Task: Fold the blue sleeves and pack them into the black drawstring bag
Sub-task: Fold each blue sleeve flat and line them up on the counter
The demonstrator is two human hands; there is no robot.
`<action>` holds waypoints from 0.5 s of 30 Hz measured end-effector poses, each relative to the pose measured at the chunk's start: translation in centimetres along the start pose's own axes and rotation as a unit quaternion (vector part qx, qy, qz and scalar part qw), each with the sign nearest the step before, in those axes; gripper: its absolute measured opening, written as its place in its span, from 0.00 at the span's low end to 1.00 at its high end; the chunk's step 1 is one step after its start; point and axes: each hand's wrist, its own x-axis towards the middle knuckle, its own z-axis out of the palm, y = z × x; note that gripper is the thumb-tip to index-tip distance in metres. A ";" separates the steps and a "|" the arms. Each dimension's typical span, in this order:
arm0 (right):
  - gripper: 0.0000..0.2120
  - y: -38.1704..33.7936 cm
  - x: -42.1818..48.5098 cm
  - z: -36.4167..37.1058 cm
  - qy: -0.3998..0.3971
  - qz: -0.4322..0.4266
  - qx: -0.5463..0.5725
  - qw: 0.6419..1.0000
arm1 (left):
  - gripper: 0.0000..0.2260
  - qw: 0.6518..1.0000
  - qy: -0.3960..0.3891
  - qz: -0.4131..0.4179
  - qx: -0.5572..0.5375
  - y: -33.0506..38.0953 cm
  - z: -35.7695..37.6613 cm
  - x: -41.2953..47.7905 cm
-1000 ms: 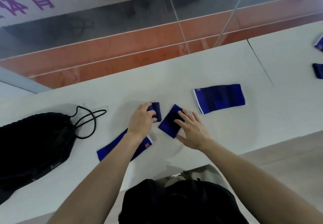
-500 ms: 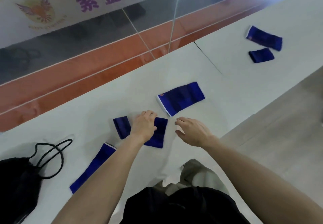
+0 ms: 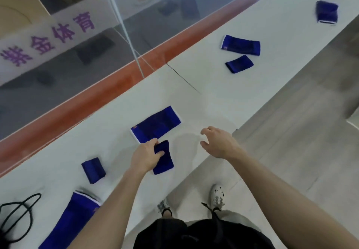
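My left hand (image 3: 146, 156) grips a small folded blue sleeve (image 3: 164, 159) on the white table, thumb on top of it. Just beyond lies a flat unfolded blue sleeve (image 3: 157, 124) with white trim. My right hand (image 3: 217, 142) hovers above the table to the right, fingers loosely curled, holding nothing. A second folded sleeve (image 3: 93, 170) lies to the left. A long unfolded sleeve (image 3: 73, 219) lies at the lower left. Of the black drawstring bag only its cord (image 3: 17, 217) shows at the left edge.
On the adjoining white table (image 3: 272, 35) at the far right lie more blue sleeves: one flat (image 3: 240, 45), one folded (image 3: 239, 64), one further off (image 3: 327, 12). A glass wall with an orange strip runs behind. The table's front edge drops to a grey floor by my feet.
The view has swung right, so the bag has nearly left the frame. My left hand has closed on the folded sleeve and moved it toward the flat one. My right hand has lifted off rightward.
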 end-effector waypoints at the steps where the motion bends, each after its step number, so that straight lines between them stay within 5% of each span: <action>1: 0.22 1.6 -0.2 -0.8 0.011 0.001 0.002 1.000 | 0.08 1.000 0.017 0.017 -0.008 2.5 -0.2 0.2; 11: 0.15 17.8 -2.4 -7.7 0.119 -0.010 -0.085 0.989 | 0.07 0.988 0.084 0.132 -0.012 24.4 1.1 4.9; 15: 0.23 21.6 -0.8 -9.5 0.124 0.023 0.026 0.992 | 0.08 0.984 0.033 0.149 -0.089 29.0 1.7 8.1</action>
